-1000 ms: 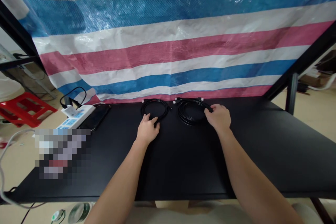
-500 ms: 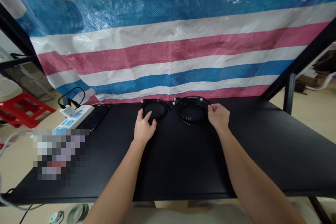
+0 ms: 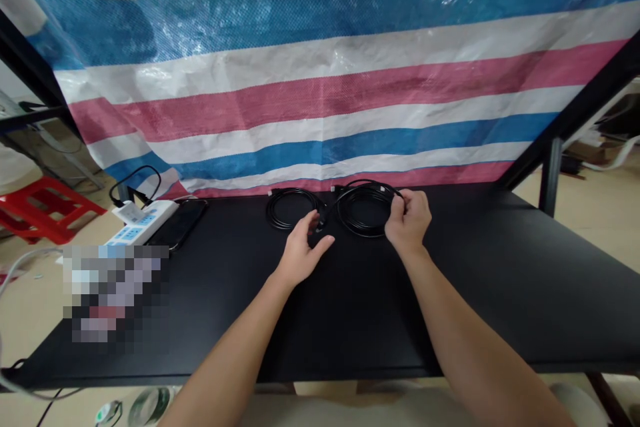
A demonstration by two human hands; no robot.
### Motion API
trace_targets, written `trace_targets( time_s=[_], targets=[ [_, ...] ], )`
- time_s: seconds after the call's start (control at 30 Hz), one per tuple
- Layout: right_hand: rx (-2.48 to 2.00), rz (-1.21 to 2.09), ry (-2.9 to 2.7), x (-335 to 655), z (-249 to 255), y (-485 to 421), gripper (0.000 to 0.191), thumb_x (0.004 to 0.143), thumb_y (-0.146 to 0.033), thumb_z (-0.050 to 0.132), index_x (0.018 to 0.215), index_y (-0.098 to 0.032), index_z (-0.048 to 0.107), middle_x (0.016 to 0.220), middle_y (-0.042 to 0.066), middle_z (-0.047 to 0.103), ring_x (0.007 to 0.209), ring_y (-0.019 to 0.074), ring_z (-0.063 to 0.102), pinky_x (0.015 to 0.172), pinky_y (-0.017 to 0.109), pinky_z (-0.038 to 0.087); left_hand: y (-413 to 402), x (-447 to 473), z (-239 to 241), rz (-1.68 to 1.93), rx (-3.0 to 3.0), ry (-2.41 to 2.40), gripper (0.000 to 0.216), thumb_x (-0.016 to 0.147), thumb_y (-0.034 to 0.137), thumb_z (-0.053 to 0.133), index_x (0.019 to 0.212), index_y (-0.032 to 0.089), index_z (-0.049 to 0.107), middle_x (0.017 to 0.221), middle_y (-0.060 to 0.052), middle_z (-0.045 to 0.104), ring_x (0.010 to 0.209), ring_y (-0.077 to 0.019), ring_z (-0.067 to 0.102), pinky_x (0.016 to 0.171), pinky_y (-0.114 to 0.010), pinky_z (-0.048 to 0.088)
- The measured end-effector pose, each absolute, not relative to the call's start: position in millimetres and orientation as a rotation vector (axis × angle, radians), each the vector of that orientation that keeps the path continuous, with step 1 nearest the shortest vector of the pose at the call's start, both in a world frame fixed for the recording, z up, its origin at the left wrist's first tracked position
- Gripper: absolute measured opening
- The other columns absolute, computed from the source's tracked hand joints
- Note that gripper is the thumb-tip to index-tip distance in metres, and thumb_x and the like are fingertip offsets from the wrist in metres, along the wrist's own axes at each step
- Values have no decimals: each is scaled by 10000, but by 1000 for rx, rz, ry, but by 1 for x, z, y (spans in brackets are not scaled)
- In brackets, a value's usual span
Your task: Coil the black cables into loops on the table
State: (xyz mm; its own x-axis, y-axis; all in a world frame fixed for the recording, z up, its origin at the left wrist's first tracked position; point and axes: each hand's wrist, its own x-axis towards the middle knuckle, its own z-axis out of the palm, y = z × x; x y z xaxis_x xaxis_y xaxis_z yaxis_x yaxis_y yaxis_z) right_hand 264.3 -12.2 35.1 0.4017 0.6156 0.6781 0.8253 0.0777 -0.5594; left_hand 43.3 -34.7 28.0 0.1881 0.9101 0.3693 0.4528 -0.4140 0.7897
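Note:
Two coiled black cables lie side by side near the back of the black table (image 3: 225,320). The right cable (image 3: 367,233) is the thicker coil, with light-coloured plug ends at its back edge. My right hand (image 3: 410,217) is closed on a strand at that coil's right side, and a loop of it arches over the coil to the left. The left cable (image 3: 273,217) lies flat in a smaller ring. Just in front of this ring, my left hand (image 3: 304,250) is open, thumb and fingers apart, close to a loose cable end between the coils.
A white power strip (image 3: 163,213) with a plugged-in adapter (image 3: 131,212) stands on the left, beside a dark phone (image 3: 183,223). A striped plastic sheet (image 3: 320,107) hangs behind the table. A red stool (image 3: 50,210) is on the floor at left.
My left hand has moved right, from the left coil toward the gap between the coils. My right hand has shifted slightly left with its strand, which now loops over the right coil.

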Motion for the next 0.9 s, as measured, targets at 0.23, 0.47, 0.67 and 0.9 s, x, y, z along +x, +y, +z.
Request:
trace_targets(
  time_s=[0.23, 0.47, 0.67, 0.9],
  targets=[
    [-1428, -61, -1377, 260, 33, -13, 419, 890, -417, 277, 802, -195, 621, 766, 83, 589, 746, 207, 571, 710, 337, 459, -28, 42, 29, 1216, 1644, 1240, 175, 807, 261, 569, 958, 196, 629, 767, -31, 675, 685, -149, 633, 699, -285, 513],
    [-1758, 14, -901, 305, 26, 4, 303, 811, -301, 413, 896, -151, 662, 809, 92, 664, 805, 220, 619, 762, 340, 466, -11, 14, 45, 1606, 1006, 1179, 266, 807, 355, 604, 635, 189, 489, 437, 77, 383, 379, -49, 329, 395, -168, 264],
    [-2108, 161, -1130, 321, 14, 11, 224, 672, -268, 595, 849, -203, 717, 885, 115, 697, 908, 310, 596, 791, 415, 447, -9, -3, 55, 1658, 708, 1127, 371, 789, 403, 632, 565, 184, 432, 391, 90, 312, 329, -31, 257, 349, -152, 211],
    [-2122, 40, -1298, 315, 9, 10, 112, 669, -260, 583, 683, -203, 678, 925, 136, 661, 988, 340, 521, 810, 472, 405, -11, -4, 60, 1624, 610, 1125, 351, 805, 366, 613, 568, 183, 430, 362, 104, 278, 292, -25, 216, 321, -148, 168]
  ],
)
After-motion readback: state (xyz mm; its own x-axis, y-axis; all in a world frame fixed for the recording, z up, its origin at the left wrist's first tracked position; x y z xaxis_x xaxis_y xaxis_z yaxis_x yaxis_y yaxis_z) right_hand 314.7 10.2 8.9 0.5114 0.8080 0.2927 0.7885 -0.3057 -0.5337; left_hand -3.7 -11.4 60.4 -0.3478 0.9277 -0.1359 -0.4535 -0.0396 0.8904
